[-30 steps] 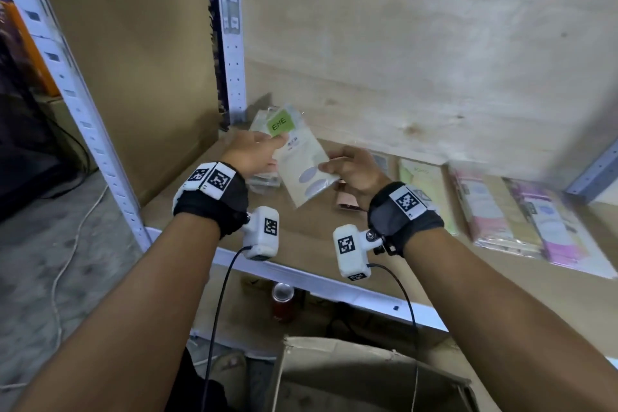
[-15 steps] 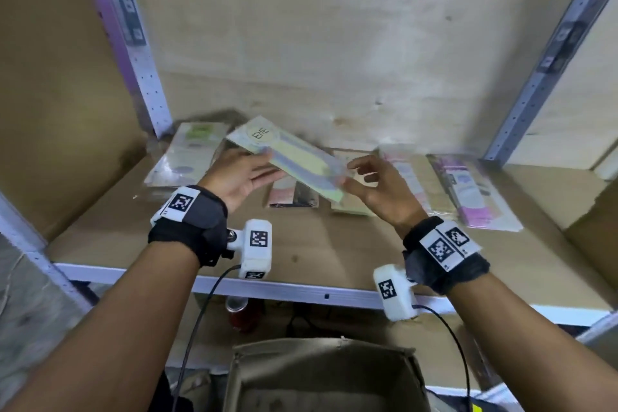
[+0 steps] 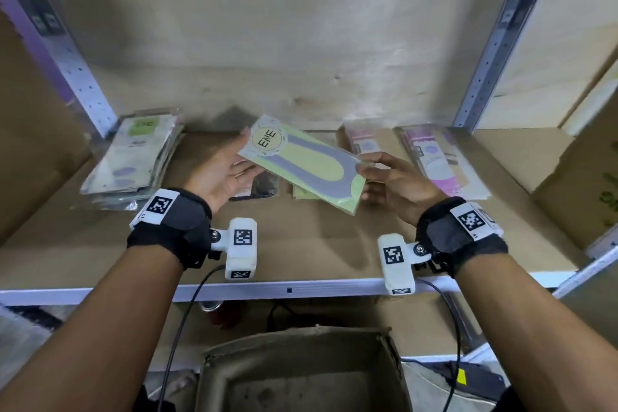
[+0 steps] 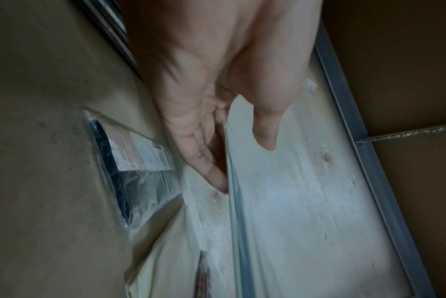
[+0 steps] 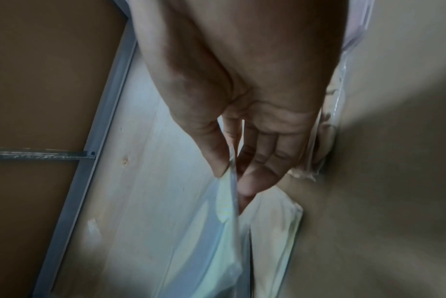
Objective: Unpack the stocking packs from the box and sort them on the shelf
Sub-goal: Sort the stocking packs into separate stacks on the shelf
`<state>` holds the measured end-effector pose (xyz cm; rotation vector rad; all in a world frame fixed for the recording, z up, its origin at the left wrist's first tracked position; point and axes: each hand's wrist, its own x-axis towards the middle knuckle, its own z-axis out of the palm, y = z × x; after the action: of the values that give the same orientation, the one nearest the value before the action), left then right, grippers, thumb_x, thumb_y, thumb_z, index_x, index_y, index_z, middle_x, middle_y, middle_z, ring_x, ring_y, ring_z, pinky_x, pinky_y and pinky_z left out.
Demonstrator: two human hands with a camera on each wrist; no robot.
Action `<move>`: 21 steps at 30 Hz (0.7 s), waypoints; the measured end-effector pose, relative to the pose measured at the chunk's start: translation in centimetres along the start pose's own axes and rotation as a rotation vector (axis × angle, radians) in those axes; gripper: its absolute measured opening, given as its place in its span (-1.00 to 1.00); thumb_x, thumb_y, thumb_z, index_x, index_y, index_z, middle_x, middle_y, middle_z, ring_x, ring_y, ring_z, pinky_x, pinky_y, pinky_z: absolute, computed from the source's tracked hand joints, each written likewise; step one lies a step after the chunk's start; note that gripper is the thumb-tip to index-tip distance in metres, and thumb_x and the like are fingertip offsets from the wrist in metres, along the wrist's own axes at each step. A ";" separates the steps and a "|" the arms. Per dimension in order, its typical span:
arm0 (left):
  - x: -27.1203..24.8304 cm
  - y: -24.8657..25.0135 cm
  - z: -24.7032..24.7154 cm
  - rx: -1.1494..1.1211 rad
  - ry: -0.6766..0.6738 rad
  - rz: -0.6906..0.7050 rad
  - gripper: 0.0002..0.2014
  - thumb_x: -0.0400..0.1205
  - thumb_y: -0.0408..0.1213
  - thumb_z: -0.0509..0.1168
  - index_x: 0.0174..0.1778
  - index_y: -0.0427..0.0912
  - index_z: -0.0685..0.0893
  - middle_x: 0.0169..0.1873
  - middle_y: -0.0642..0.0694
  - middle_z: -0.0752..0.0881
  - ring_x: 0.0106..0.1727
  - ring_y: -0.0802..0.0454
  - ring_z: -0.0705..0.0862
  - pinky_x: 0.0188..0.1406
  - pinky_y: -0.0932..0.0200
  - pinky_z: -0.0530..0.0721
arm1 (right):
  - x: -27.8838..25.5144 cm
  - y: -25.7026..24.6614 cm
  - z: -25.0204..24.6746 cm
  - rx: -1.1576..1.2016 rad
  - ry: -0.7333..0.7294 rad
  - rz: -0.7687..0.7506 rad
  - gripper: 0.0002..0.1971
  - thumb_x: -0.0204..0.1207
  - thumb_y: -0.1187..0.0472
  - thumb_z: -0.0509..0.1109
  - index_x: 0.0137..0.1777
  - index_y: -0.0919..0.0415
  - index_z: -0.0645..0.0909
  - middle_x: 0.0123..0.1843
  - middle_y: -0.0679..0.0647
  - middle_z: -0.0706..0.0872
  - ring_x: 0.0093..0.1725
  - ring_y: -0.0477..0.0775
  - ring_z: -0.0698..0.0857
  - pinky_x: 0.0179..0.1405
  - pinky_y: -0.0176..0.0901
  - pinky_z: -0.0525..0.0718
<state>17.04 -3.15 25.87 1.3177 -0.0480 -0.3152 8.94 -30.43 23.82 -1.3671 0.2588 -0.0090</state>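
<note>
A yellow-green stocking pack with a round "ENE" label hangs tilted above the middle of the wooden shelf. My left hand lies palm up with straight fingers under the label end. In the left wrist view the pack's edge runs between thumb and fingers. My right hand pinches the other end, and the right wrist view shows thumb and fingers closed on the pack. A matching yellow-green pile lies right below. The open cardboard box sits under the shelf.
On the shelf lie a green-label pile at the left, a dark pack and two pink piles to the right. Metal uprights frame the bay. A brown carton stands at far right.
The pack has gone from upright near the left pile to lying lengthwise between both hands over the middle of the shelf. My left hand has opened flat beneath it.
</note>
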 end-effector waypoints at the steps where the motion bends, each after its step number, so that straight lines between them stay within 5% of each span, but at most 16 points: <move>1: 0.2 -0.1 -0.1 0.047 0.027 0.004 -0.62 0.70 0.03 0.31 0.29 -0.15 0.69 0.28 -0.21 0.76 0.29 -0.07 0.74 0.36 -0.04 0.69 | 0.0 0.0 -0.2 -0.027 0.000 -0.011 -0.72 0.58 0.32 0.47 0.27 0.24 0.61 -0.12 0.20 0.71 -0.33 0.08 0.66 -0.31 -0.15 0.71; 4: 0.6 -0.4 0.0 0.202 0.110 0.020 -0.50 0.65 0.18 0.31 0.29 -0.15 0.72 0.17 -0.18 0.82 0.24 -0.18 0.78 0.38 -0.25 0.65 | -0.2 -0.2 -0.3 -0.116 -0.009 -0.034 -0.79 0.60 0.31 0.45 0.20 0.20 0.62 -0.11 0.20 0.69 -0.27 0.12 0.63 -0.34 -0.19 0.68; 8: 0.5 -0.8 0.6 0.264 0.204 0.099 -0.56 0.66 0.11 0.36 0.18 -0.21 0.77 0.01 -0.19 0.86 0.06 -0.19 0.84 0.20 -0.32 0.75 | -0.6 -0.3 -0.4 -0.156 -0.006 -0.048 -0.84 0.62 0.32 0.42 0.16 0.19 0.62 -0.02 0.26 0.60 -0.10 0.21 0.55 -0.34 -0.18 0.65; 13: 0.4 -1.0 0.9 0.153 0.147 0.076 -0.62 0.71 0.02 0.30 0.18 -0.23 0.75 0.17 -0.30 0.80 -0.02 -0.17 0.80 0.23 -0.27 0.70 | -0.7 -0.1 -0.5 -0.141 -0.025 -0.053 -0.84 0.62 0.32 0.43 0.16 0.20 0.62 -0.01 0.27 0.63 -0.10 0.18 0.56 -0.30 -0.18 0.66; 19: 0.6 -1.1 0.6 0.047 0.098 0.000 -0.47 0.70 0.10 0.28 0.40 -0.26 0.67 0.27 -0.27 0.77 0.30 -0.25 0.73 0.42 -0.24 0.63 | -0.5 0.3 -0.7 -0.094 -0.018 -0.002 -0.82 0.59 0.31 0.47 0.15 0.17 0.64 0.00 0.24 0.70 -0.08 0.19 0.65 -0.16 -0.10 0.70; 21: 0.6 -1.0 0.5 -0.051 0.093 -0.007 -0.42 0.65 0.18 0.29 0.40 -0.21 0.67 0.23 -0.18 0.80 0.29 -0.14 0.75 0.25 -0.07 0.75 | -0.4 0.4 -0.8 -0.039 -0.010 -0.001 -0.80 0.57 0.32 0.48 0.17 0.18 0.63 -0.06 0.21 0.72 -0.22 0.13 0.69 -0.24 -0.15 0.72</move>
<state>17.31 -3.96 24.97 1.2804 0.0425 -0.2589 8.39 -31.03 23.37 -1.4057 0.2513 0.0023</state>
